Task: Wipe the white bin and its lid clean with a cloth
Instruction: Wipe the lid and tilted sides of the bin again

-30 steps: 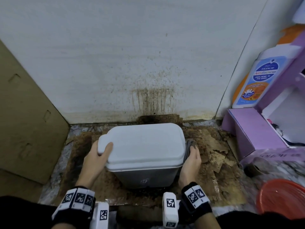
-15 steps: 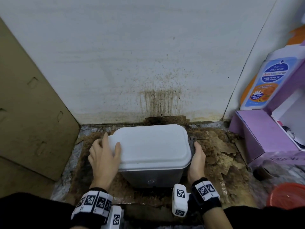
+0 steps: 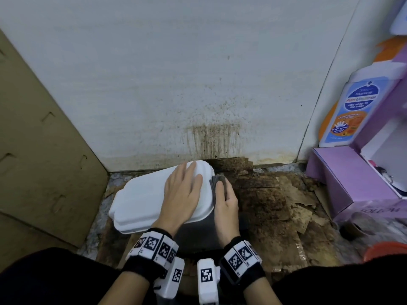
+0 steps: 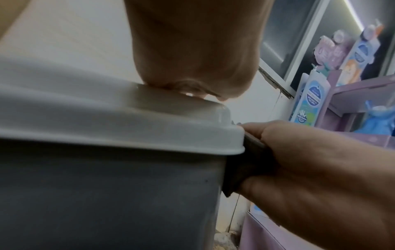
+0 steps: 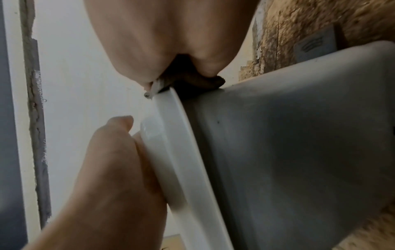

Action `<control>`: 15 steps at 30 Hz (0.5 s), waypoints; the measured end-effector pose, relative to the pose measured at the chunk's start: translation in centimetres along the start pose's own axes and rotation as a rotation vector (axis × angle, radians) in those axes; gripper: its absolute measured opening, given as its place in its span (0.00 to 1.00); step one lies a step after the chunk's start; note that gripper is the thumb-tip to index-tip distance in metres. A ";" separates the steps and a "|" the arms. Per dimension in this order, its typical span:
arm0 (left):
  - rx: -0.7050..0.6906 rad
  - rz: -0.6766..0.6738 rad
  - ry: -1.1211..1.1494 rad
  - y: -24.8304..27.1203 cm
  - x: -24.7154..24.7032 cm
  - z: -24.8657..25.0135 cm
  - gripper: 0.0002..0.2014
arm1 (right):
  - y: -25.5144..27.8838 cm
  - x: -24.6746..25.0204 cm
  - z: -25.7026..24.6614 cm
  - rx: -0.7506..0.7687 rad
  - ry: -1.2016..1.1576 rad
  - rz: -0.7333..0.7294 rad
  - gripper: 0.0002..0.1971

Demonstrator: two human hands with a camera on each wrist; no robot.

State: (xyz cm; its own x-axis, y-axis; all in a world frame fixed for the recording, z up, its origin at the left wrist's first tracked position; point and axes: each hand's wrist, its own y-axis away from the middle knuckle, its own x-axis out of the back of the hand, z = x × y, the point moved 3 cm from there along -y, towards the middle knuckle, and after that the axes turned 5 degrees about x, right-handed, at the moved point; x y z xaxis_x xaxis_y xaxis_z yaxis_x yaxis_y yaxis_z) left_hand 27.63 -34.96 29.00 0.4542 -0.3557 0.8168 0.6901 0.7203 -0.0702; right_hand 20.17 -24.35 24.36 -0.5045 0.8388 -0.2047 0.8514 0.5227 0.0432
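The bin stands on the floor by the wall, with a white lid (image 3: pixel 141 199) on a grey body (image 3: pixel 196 234). My left hand (image 3: pixel 182 190) lies flat on the right part of the lid, fingers straight and pointing at the wall. My right hand (image 3: pixel 224 201) grips a folded dark grey cloth (image 3: pixel 218 180) and holds it against the bin's right side, just under the lid's rim. In the left wrist view the cloth (image 4: pixel 252 165) sits between the thumb and fingers of that hand (image 4: pixel 320 169). The right wrist view shows the cloth (image 5: pixel 198 82) wedged at the lid's edge (image 5: pixel 171 152).
A cardboard sheet (image 3: pixel 44 150) leans at the left. The wall (image 3: pixel 211 139) behind the bin is stained brown. Soiled cardboard (image 3: pixel 275 205) covers the floor. A purple box (image 3: pixel 341 183) with a wash bottle (image 3: pixel 352 106) stands at the right, and an orange basin (image 3: pixel 387 249) at the lower right.
My left hand has moved from the lid's left end onto the top of its right part. The bin has turned, its left end now nearer me. The right hand stays at the right side.
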 end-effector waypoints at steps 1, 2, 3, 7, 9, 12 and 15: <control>0.004 0.009 -0.042 0.0 -0.1 -0.2 0.36 | 0.0 -0.3 -0.3 0.003 -0.024 -0.020 0.20; 0.009 0.021 -0.092 0.1 -0.1 -0.5 0.37 | -0.1 -0.6 -0.6 0.005 -0.032 -0.046 0.20; 0.016 0.035 -0.131 0.1 -0.1 -0.8 0.37 | -0.2 -0.8 -0.6 0.006 -0.038 -0.072 0.20; 0.043 0.050 -0.166 0.2 1.0 -1.4 0.38 | -0.7 -1.1 -0.2 -0.052 -0.087 -0.084 0.20; 0.041 0.044 -0.146 0.2 1.5 -1.9 0.36 | -1.0 -0.9 0.0 -0.143 -0.230 -0.041 0.19; 0.037 0.049 -0.101 0.5 2.2 -2.9 0.32 | -1.5 -0.3 0.5 -0.232 -0.376 0.101 0.19; 0.035 0.064 -0.070 0.6 3.0 -3.8 0.31 | -1.5 -0.3 0.8 -0.202 -0.294 0.184 0.22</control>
State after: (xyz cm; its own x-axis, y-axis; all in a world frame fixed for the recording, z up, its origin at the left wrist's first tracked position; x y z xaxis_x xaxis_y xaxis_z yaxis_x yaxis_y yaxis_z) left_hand 31.61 -37.86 29.24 0.4555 -0.2668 0.8493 0.6403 0.7610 -0.1043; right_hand 19.15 -25.46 23.58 -0.2591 0.8571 -0.4453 0.8637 0.4119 0.2904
